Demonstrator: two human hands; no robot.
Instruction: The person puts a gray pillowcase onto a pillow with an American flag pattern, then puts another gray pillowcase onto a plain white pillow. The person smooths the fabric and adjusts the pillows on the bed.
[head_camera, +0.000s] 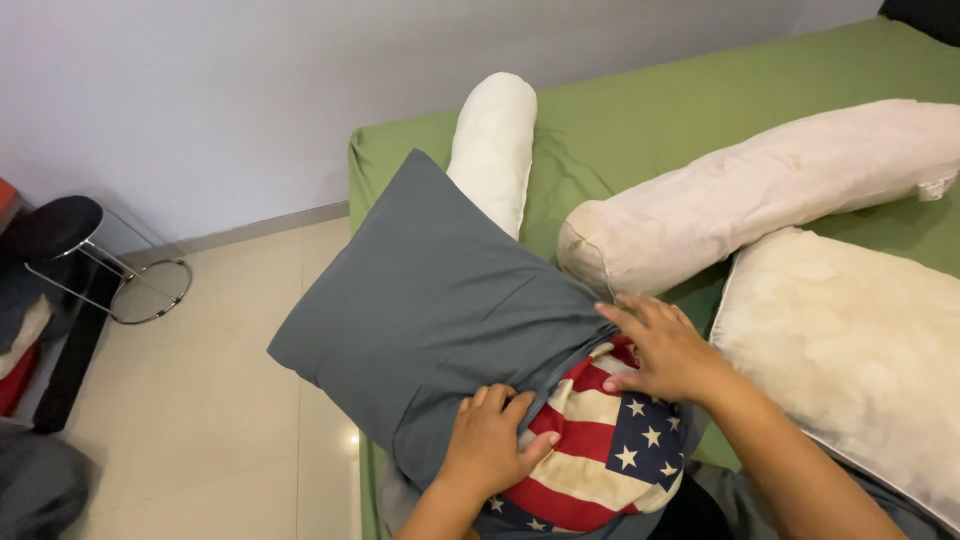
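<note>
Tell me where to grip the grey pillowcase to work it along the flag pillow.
Grip the grey pillowcase at its open hem, coming from the near side: the flag pillow juts out there, and the left hand already pinches that edge.

One head-worn view, looking steeply down from above the bed's near corner

The camera sits close over the person's forearms, which enter from the bottom edge, and faces forward across the green bed toward the pale wall; the tiled floor fills the lower left and a round stool stands at the far left edge; no second view shares the scene
</note>
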